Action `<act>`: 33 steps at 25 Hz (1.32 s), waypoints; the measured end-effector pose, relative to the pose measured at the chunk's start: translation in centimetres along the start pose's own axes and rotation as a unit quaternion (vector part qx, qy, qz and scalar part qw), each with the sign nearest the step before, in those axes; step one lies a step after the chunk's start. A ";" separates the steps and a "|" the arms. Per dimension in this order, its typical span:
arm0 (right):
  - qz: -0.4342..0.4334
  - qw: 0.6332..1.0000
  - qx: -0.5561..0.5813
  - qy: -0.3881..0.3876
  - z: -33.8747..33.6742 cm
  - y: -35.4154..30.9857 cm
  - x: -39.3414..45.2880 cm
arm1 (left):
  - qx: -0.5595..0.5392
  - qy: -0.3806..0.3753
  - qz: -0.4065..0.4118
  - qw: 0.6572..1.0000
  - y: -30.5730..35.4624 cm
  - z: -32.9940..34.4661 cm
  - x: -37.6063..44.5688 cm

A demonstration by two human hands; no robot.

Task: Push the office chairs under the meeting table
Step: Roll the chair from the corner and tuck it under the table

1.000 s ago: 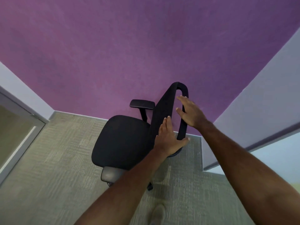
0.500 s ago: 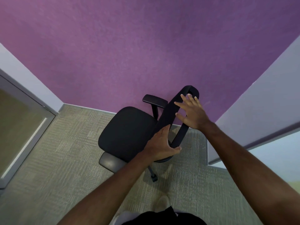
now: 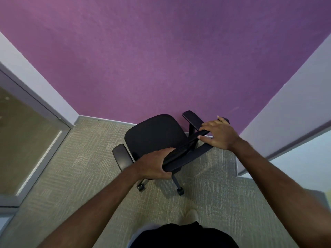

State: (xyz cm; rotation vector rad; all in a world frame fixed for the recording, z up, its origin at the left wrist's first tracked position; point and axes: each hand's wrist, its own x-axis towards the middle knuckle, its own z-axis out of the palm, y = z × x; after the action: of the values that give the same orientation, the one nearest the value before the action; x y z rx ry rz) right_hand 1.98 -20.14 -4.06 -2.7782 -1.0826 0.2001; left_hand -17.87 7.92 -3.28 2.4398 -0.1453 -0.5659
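Observation:
A black office chair (image 3: 154, 133) on castors stands on the carpet close to the purple wall, seen from above and behind. Its seat faces the wall and its two armrests stick out left and right. My left hand (image 3: 154, 163) grips the left end of the backrest's top edge (image 3: 186, 149). My right hand (image 3: 218, 133) lies over the right end of the same edge, fingers wrapped on it. No meeting table is in view.
A purple wall (image 3: 161, 59) closes the space just beyond the chair. A glass door with a grey frame (image 3: 35, 136) is at the left. A pale partition corner (image 3: 286, 113) juts in at the right. Grey-green carpet (image 3: 89, 167) lies around my shoe (image 3: 192, 214).
The chair has turned so its back faces me, and it sits lower in view. Both hands went from flat against the backrest to gripping its top edge.

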 end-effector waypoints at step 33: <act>0.172 0.979 -0.062 0.094 7.1 -29.7 -17.9 | 0.333 0.093 0.140 0.928 -12.9 -2.8 -14.7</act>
State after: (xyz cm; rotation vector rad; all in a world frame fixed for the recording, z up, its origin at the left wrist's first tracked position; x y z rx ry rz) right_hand -31.95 -9.99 -4.17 -3.0045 -0.5854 -0.0949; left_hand -30.32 23.26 -3.73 3.0263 -0.6924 -0.1599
